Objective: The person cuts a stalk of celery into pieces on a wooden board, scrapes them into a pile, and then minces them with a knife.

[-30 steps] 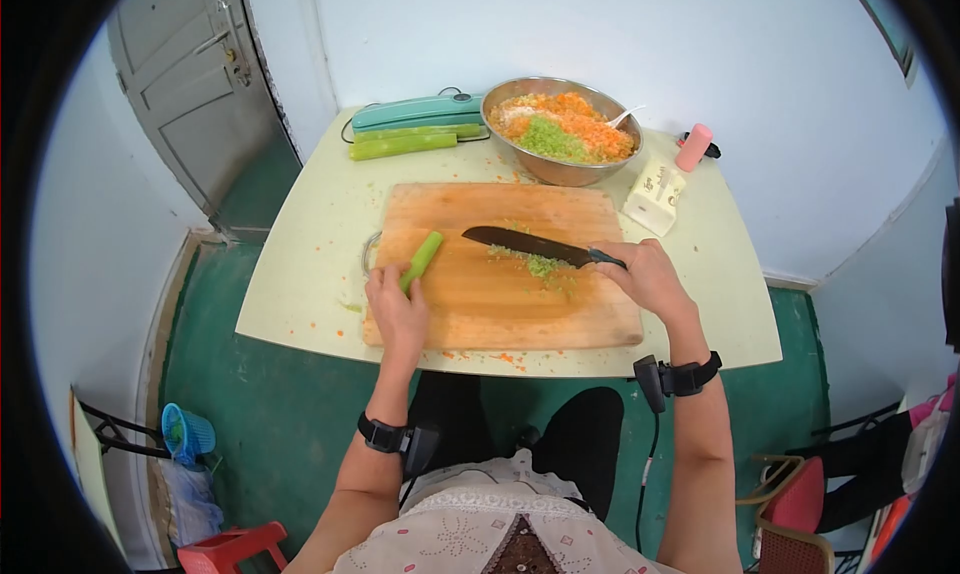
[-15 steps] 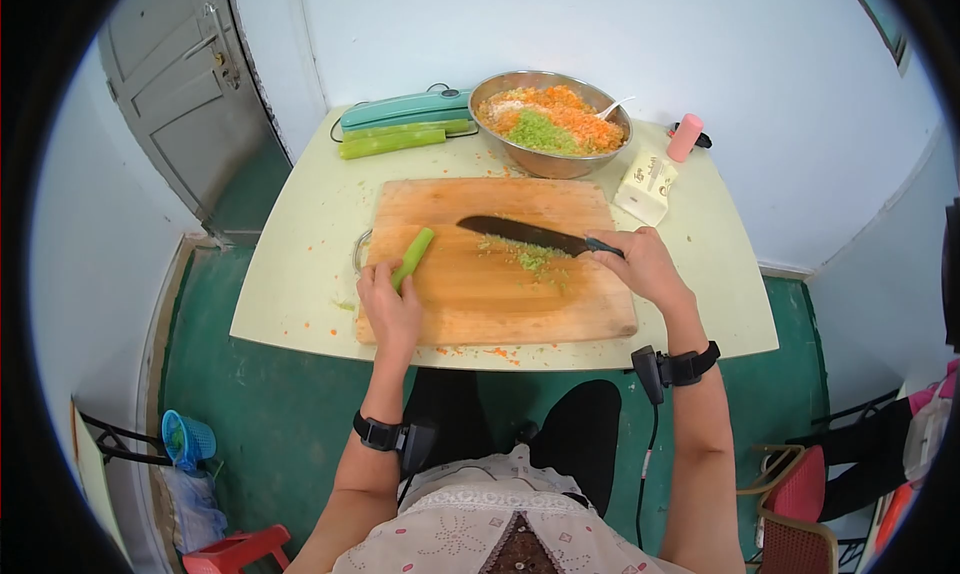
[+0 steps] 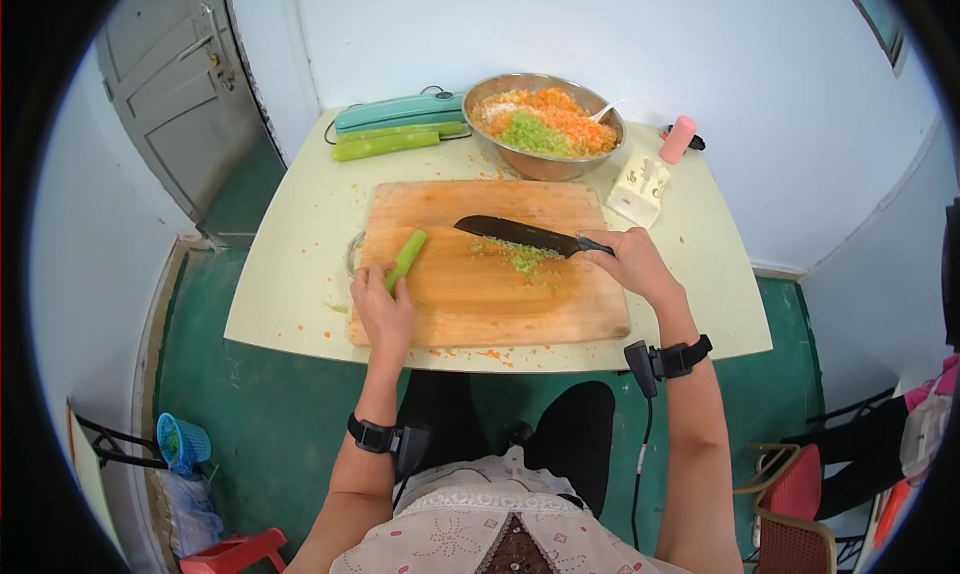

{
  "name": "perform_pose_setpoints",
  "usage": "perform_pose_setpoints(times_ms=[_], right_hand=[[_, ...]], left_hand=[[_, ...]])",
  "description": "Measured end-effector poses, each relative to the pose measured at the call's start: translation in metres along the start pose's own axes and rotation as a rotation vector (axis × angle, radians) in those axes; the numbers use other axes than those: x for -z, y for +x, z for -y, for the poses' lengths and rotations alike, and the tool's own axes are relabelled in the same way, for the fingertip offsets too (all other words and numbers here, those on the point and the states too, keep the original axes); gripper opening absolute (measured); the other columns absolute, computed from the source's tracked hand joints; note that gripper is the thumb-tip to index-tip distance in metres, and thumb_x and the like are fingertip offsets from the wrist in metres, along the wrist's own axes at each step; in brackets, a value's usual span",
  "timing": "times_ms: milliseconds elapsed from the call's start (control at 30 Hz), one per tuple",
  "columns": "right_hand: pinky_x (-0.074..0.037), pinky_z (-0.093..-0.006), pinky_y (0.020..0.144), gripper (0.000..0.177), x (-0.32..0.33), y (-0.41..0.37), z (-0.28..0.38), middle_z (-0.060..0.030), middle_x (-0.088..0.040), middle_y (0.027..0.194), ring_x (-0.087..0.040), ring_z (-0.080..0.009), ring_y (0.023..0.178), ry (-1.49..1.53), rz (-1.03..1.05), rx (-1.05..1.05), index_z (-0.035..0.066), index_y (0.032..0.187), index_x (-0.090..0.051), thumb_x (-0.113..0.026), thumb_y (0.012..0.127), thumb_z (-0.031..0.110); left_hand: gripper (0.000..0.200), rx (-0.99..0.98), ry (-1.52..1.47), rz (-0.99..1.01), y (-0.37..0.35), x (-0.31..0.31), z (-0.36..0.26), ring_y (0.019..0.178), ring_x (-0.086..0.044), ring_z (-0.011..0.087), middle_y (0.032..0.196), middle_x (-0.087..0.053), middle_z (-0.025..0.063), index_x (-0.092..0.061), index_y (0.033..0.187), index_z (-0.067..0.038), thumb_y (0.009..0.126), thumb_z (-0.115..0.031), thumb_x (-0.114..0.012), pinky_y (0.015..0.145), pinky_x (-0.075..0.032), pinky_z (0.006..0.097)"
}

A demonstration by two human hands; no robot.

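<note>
My left hand [image 3: 384,304] is wrapped round the lower end of a green stalk [image 3: 407,257] at the left side of the wooden cutting board [image 3: 460,319]. In my right hand [image 3: 637,262] is the handle of a knife with a dark blade [image 3: 515,233], which points left across the board. Small chopped green bits [image 3: 525,261] lie along and below the blade. Behind the board stands a metal bowl [image 3: 545,167] heaped with shredded orange, green and pale food, with a white spoon handle [image 3: 603,112] sticking out.
Green stalks [image 3: 388,147] lie beside a teal appliance [image 3: 400,111] at the back left. A tissue pack [image 3: 638,189] and a pink cylinder [image 3: 678,140] are at the right. A red chair [image 3: 795,484] and part of a person [image 3: 860,459] show at the lower right.
The whole view has shifted slightly, so the table appears a little further left. Both hands keep their holds, and the knife stays over the chopped bits.
</note>
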State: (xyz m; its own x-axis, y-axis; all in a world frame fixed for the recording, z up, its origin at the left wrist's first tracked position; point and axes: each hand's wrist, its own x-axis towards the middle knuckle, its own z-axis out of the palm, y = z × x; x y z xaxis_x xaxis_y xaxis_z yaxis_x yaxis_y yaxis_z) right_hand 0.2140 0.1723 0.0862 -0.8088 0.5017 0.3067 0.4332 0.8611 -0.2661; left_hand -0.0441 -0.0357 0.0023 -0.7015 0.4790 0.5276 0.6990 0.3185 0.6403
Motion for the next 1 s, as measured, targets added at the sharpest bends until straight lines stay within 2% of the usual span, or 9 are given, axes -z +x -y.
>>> perform_pose_setpoints(times_ms=[133, 333, 433, 533, 633, 733, 833, 933, 1000], right_hand=[[-0.049, -0.0368, 0.068, 0.027, -0.002, 0.002, 0.004, -0.0149, -0.067, 0.086, -0.062, -0.0320, 0.071, 0.083, -0.055, -0.008, 0.008, 0.105, -0.067, -0.067, 0.081, 0.018], [-0.048, -0.0359, 0.063, 0.027, -0.005, 0.000, 0.001, -0.0144, -0.067, 0.083, -0.059, -0.0322, 0.063, 0.025, -0.112, 0.078, 0.008, 0.106, -0.067, -0.067, 0.081, 0.018], [-0.047, -0.0355, 0.062, 0.027, 0.008, 0.005, 0.006, -0.0150, -0.066, 0.081, -0.059, -0.0316, 0.063, 0.038, -0.091, -0.095, 0.008, 0.106, -0.067, -0.067, 0.081, 0.017], [-0.047, -0.0357, 0.061, 0.026, 0.009, 0.010, 0.003, -0.0159, -0.065, 0.075, -0.057, -0.0308, 0.060, 0.008, -0.030, -0.070, 0.008, 0.106, -0.067, -0.066, 0.082, 0.017], [-0.047, -0.0362, 0.062, 0.026, -0.013, 0.007, -0.015, -0.0169, -0.063, 0.073, -0.057, -0.0301, 0.058, 0.048, -0.115, 0.088, 0.008, 0.106, -0.067, -0.066, 0.082, 0.017], [-0.048, -0.0369, 0.064, 0.026, -0.002, 0.007, -0.003, -0.0170, -0.064, 0.074, -0.059, -0.0305, 0.061, 0.004, -0.056, 0.026, 0.008, 0.107, -0.067, -0.065, 0.083, 0.018], [-0.048, -0.0371, 0.064, 0.027, 0.003, 0.010, 0.002, -0.0167, -0.065, 0.077, -0.060, -0.0305, 0.063, 0.094, -0.074, -0.114, 0.009, 0.109, -0.066, -0.065, 0.083, 0.019], [-0.048, -0.0369, 0.064, 0.027, -0.008, 0.013, -0.015, -0.0168, -0.065, 0.076, -0.059, -0.0309, 0.063, -0.007, -0.055, -0.012, 0.010, 0.109, -0.066, -0.064, 0.084, 0.019], [-0.048, -0.0365, 0.063, 0.027, -0.003, 0.012, -0.010, -0.0166, -0.065, 0.077, -0.059, -0.0309, 0.062, -0.014, -0.041, -0.030, 0.010, 0.109, -0.066, -0.064, 0.084, 0.019]], left_hand=[[0.026, 0.000, -0.014, 0.003, -0.001, 0.001, -0.001, 0.097, -0.047, 0.0356, 0.100, -0.051, 0.0170, -0.057, 0.103, -0.001, 0.078, 0.001, -0.061, 0.085, -0.040, 0.0423], [0.026, 0.001, -0.009, -0.003, -0.001, 0.001, -0.001, 0.096, -0.047, 0.0350, 0.099, -0.050, 0.0164, -0.057, 0.103, -0.001, 0.078, 0.001, -0.061, 0.084, -0.040, 0.0421], [0.026, -0.016, -0.002, -0.010, -0.001, 0.000, -0.001, 0.094, -0.047, 0.0348, 0.098, -0.050, 0.0163, -0.057, 0.103, -0.001, 0.077, 0.002, -0.061, 0.083, -0.040, 0.0422], [0.026, -0.033, 0.012, -0.007, -0.001, 0.000, -0.001, 0.093, -0.048, 0.0346, 0.098, -0.050, 0.0164, -0.057, 0.103, 0.000, 0.077, 0.002, -0.061, 0.082, -0.040, 0.0422], [0.026, -0.032, -0.013, -0.010, -0.001, -0.001, 0.001, 0.093, -0.048, 0.0348, 0.098, -0.050, 0.0164, -0.057, 0.103, 0.000, 0.077, 0.002, -0.061, 0.081, -0.040, 0.0418], [0.027, -0.008, -0.001, 0.008, -0.001, -0.001, 0.000, 0.094, -0.048, 0.0353, 0.098, -0.050, 0.0167, -0.057, 0.104, -0.001, 0.077, 0.002, -0.061, 0.082, -0.040, 0.0417], [0.028, -0.013, -0.020, -0.004, -0.001, -0.002, 0.002, 0.096, -0.048, 0.0353, 0.098, -0.050, 0.0168, -0.057, 0.105, 0.000, 0.078, 0.002, -0.061, 0.083, -0.040, 0.0416], [0.028, 0.006, -0.016, 0.036, -0.001, 0.001, -0.001, 0.096, -0.049, 0.0348, 0.097, -0.051, 0.0168, -0.058, 0.106, 0.002, 0.078, 0.002, -0.060, 0.084, -0.041, 0.0413], [0.027, 0.016, -0.049, 0.029, 0.000, 0.001, -0.002, 0.094, -0.050, 0.0346, 0.096, -0.051, 0.0168, -0.058, 0.105, 0.002, 0.078, 0.002, -0.060, 0.083, -0.041, 0.0410]])
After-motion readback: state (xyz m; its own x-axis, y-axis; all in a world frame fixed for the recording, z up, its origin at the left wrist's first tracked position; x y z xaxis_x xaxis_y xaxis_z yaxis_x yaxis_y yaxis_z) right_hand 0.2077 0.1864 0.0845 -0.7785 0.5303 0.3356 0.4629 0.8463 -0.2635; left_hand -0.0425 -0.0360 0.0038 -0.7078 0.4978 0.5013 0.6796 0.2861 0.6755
